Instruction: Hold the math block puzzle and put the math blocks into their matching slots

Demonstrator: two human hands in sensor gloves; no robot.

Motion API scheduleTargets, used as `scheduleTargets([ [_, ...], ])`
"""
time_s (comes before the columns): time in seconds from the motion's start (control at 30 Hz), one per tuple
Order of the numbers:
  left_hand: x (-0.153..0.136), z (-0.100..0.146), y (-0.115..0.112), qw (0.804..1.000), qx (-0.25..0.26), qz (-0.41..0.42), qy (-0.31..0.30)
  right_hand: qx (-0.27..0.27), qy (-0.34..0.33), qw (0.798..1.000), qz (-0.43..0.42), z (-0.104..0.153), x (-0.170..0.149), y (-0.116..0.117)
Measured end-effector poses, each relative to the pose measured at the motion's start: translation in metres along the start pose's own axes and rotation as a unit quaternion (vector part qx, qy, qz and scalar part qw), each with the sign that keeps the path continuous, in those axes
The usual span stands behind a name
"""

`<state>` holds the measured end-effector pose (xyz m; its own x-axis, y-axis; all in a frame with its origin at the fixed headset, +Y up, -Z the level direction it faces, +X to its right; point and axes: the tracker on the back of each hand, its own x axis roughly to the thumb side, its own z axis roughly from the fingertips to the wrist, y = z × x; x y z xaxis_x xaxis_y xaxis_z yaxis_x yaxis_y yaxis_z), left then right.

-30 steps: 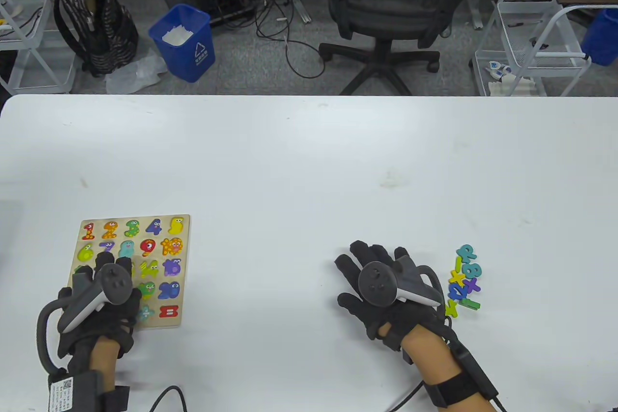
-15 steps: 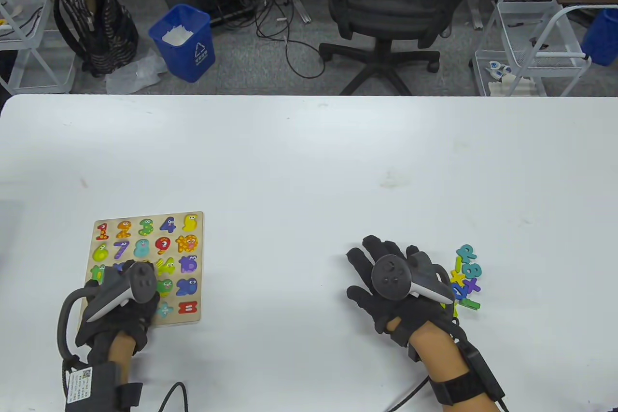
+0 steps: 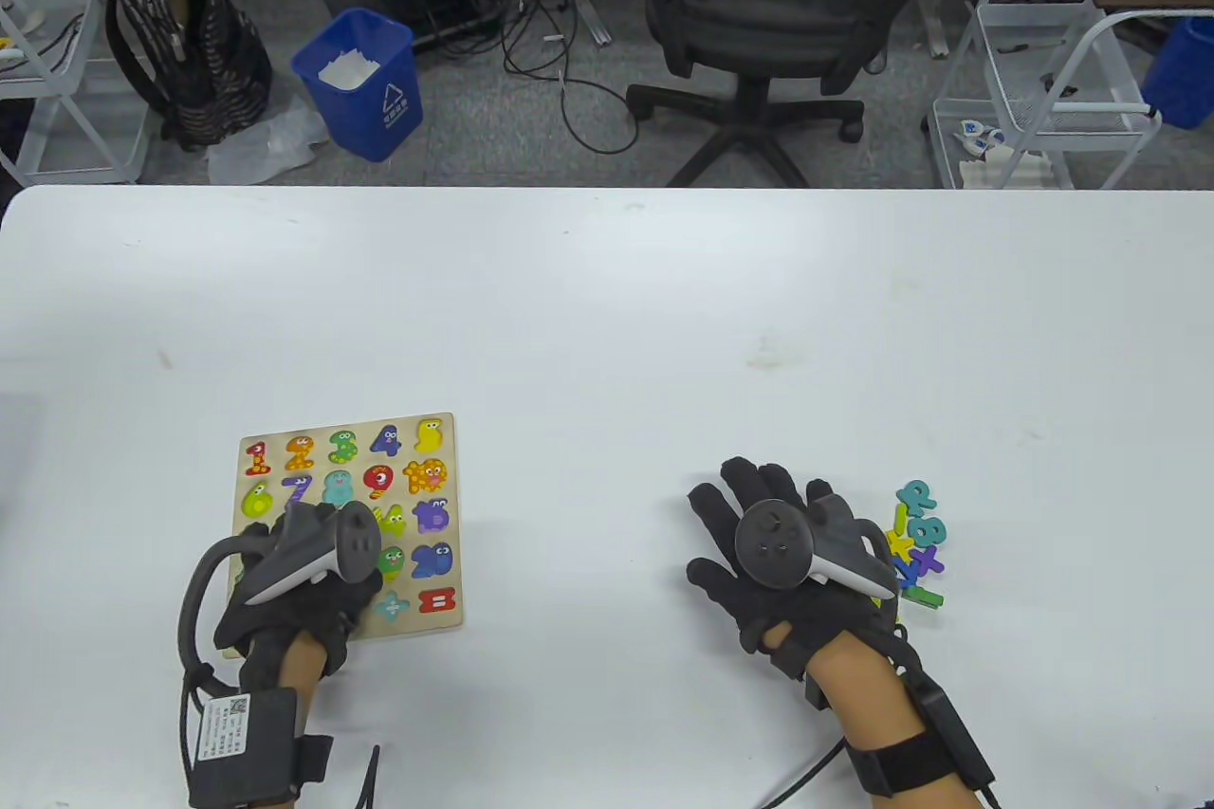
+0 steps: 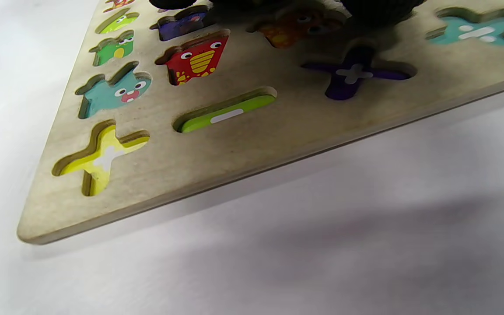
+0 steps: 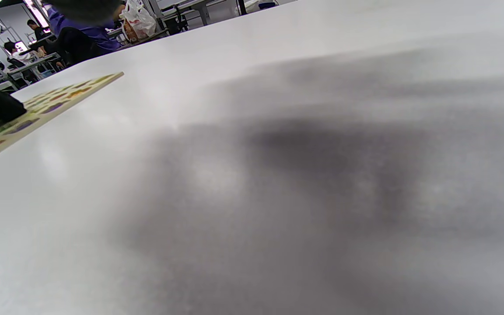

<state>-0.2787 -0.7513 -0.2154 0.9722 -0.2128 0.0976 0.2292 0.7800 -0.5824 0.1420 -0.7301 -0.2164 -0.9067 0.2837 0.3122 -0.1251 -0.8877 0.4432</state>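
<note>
Our left hand [image 3: 299, 586] rests on the near left part of the puzzle board [image 3: 446, 520], fingers hidden under the tracker, so we cannot tell whether they curl over the edge or only press down. Our right hand [image 3: 768, 562] lies flat and open on the table [image 3: 607, 306], fingers spread toward 11 o'clock, gripping nothing.

Largest first: the white table fills the lower part of the table view. On it, at about 7 o'clock from its centre, sits the wooden board, its colourful number slots showing in rows. In the left wrist view we see its near edge up close, with a yellow cross slot [image 4: 99, 157], a green minus slot [image 4: 225, 114] and a purple plus slot [image 4: 352, 75]; dark fingers [image 4: 379, 8] touch the board at the top edge. The right wrist view shows the board [image 5: 42, 113] off at 9 o'clock.

Smallest, the loose blocks [image 3: 918, 543] lie in a tight heap just beside our right hand, at its 3 o'clock, well apart from the board.
</note>
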Motion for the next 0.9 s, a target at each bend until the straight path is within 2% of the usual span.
scheduleTargets([
  [0.47, 0.075, 0.002, 0.018, 0.996, 0.033, -0.044, -0.072, -0.041, 0.025, 0.999, -0.011, 0.013, -0.021, -0.021],
  [0.63, 0.104, 0.006, 0.024, 0.990, 0.067, -0.063, -0.109, -0.062, 0.085, 0.992, 0.071, 0.014, -0.037, -0.033],
  [0.8, 0.136, 0.010, 0.031, 0.987, 0.066, -0.091, -0.119, -0.066, 0.120, 0.988, 0.065, 0.021, -0.061, -0.041],
  [0.9, 0.154, 0.012, 0.033, 0.984, 0.071, -0.100, -0.129, -0.071, 0.154, 0.981, 0.091, 0.029, -0.079, -0.047],
])
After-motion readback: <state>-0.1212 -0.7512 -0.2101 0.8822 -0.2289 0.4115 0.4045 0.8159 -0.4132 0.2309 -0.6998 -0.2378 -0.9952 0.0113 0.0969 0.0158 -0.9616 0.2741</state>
